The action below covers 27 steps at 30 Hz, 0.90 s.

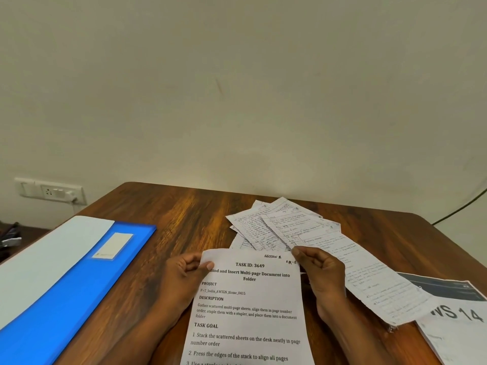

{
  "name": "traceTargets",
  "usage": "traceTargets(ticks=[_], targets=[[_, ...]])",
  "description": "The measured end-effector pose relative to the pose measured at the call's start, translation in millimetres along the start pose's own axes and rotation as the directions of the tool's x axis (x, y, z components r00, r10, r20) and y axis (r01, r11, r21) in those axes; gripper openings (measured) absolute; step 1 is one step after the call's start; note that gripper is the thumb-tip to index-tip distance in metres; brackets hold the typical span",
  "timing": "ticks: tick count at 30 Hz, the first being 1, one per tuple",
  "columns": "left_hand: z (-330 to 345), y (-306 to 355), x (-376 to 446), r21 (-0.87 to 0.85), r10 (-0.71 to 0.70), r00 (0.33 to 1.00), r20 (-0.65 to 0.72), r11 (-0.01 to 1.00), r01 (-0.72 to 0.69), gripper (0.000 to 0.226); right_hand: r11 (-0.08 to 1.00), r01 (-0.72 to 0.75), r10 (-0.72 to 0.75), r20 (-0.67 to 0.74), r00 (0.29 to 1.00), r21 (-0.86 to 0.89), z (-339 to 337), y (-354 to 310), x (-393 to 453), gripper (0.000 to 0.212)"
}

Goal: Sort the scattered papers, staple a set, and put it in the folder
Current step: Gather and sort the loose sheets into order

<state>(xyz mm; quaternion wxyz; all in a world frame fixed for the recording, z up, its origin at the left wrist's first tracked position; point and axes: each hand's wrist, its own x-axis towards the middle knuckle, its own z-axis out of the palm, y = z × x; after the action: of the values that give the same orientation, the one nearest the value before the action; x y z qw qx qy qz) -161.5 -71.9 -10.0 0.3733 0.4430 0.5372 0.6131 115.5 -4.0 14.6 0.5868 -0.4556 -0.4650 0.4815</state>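
White printed sheet [249,306]: headed "TASK ID: 3649", held up over the near edge of the tabletop between your two hands.
Left hand [184,275]: your fingers curl at the sheet's upper left corner, thumb pinching on its face.
Right hand [320,272]: you pinch the sheet's upper right edge, fingers curled behind.
Scattered papers [284,227]: handwritten lined pages fanned and overlapping, just beyond the sheet toward the far edge, trailing to the right edge.
Blue folder [73,280]: closed, flat along the left edge, pale label on its cover, a pale sheet lying on its left part.
Printed booklet [458,327]: at the near right corner, large letters "VS 14".
Wooden table [184,214]: dark grain, set against a cream wall.
Wall socket [50,192]: beyond the far left corner.
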Motion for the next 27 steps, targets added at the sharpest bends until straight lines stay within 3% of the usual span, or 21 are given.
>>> traceTargets(ticks=[5,14,27], targets=[[0.3,-0.3,0.8,0.007,-0.003,1.000,-0.009,1.000,0.003,0.013,0.998,-0.011,0.015,0.059,0.998,-0.066,-1.1,1.6,1.7,0.037],[1.8,1.1,1.0,0.000,-0.003,1.000,-0.008,1.000,0.003,0.013,0.999,0.017,-0.014,0.056,0.998,-0.045,-3.5,3.7,5.1,0.023],[2.0,5.3,-0.6,0.004,-0.030,0.999,-0.031,1.000,0.030,0.012,0.998,0.017,-0.011,0.108,0.994,-0.061,-5.9,3.3,5.2,0.024]])
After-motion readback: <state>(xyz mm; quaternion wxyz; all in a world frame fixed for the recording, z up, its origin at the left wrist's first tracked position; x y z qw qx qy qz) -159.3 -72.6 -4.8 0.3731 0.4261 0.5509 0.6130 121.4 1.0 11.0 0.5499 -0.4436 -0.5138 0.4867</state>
